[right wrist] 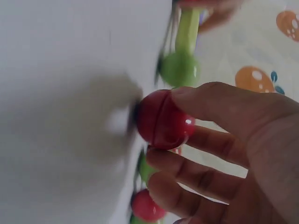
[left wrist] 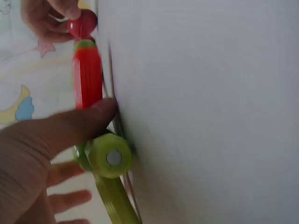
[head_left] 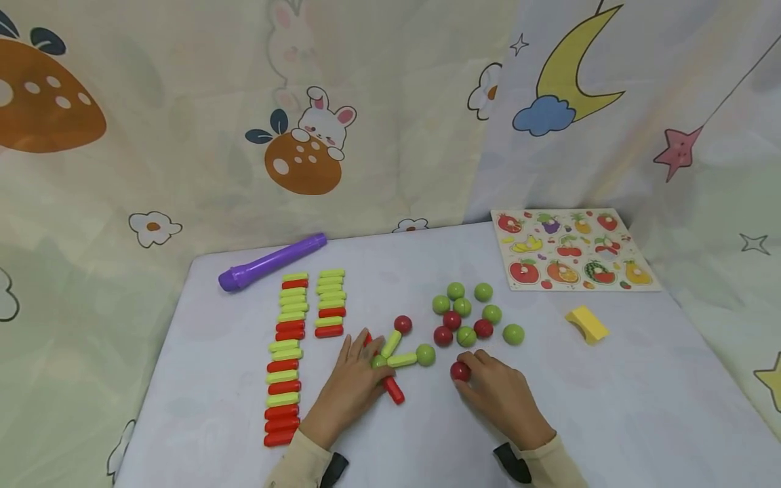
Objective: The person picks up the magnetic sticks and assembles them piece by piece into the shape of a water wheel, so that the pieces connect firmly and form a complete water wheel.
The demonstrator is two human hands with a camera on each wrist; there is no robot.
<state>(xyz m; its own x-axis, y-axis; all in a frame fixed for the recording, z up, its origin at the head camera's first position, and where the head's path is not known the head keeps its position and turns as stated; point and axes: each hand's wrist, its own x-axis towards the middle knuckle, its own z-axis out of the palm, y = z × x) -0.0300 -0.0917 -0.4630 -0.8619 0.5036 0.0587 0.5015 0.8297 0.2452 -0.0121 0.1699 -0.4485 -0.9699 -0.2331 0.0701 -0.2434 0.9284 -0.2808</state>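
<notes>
My left hand (head_left: 355,376) holds a small rod-and-ball construction around its middle green ball (left wrist: 110,156). Its thumb lies by a red rod (left wrist: 87,77) while the other fingers reach past the far side. Two light-green rods (head_left: 402,360) branch from that middle ball; one ends in a green ball (head_left: 426,354), the other in a red ball (head_left: 403,324). Another red rod (head_left: 393,390) points toward me, its near end bare. To the right, my right hand (head_left: 502,396) pinches a loose red ball (right wrist: 164,119) between thumb and fingers, close over the table.
Loose green and red balls (head_left: 462,307) cluster beyond my right hand. Two columns of red and light-green rods (head_left: 283,366) lie at left, below a purple tube (head_left: 272,261). At right are a yellow arched block (head_left: 587,324) and a fruit picture board (head_left: 576,249).
</notes>
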